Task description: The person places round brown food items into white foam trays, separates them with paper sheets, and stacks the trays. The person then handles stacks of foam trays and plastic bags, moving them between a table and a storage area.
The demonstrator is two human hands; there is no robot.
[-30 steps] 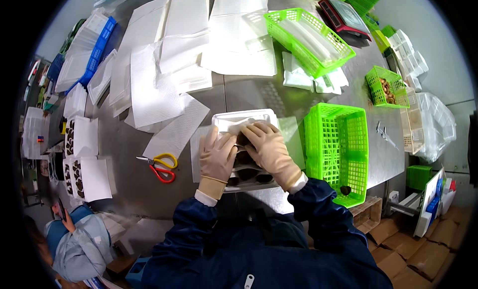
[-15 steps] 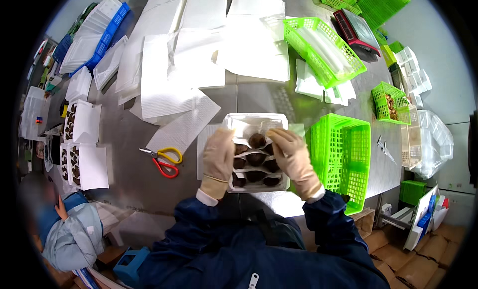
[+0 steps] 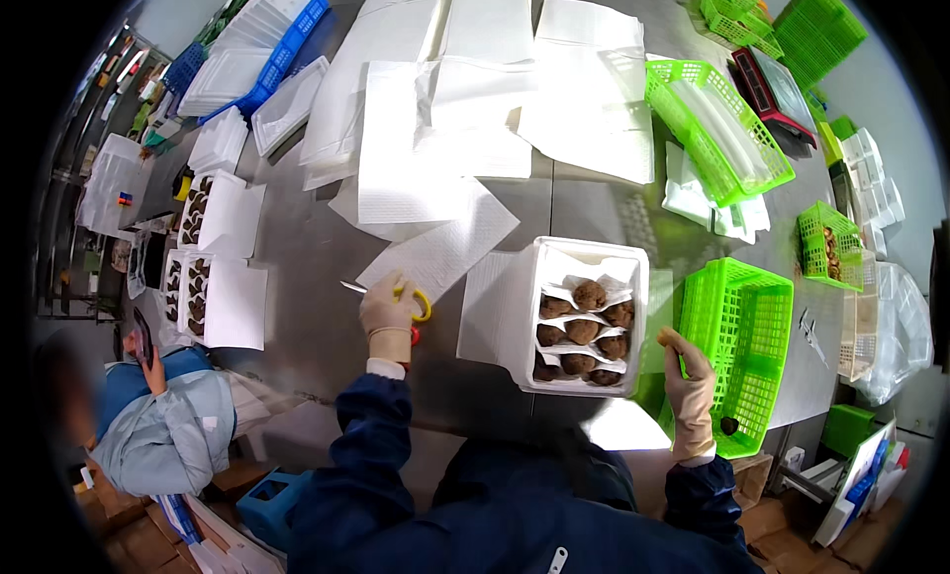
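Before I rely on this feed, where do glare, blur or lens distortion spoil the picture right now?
Head view: glare washes out parts of the white sheets; head view: the co-worker's head at left is blurred; head view: black surrounds the fisheye image, with shapes bending toward its rim; head view: the brown round pieces in the white box remain readable.

Grey metal table (image 3: 302,287) (brightly lit), pale wall (image 3: 886,94) at right.

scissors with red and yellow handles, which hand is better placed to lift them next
Left, I'd judge: the left hand is at the scissors, partly covering them; the right hand is across the white box, by the green basket.
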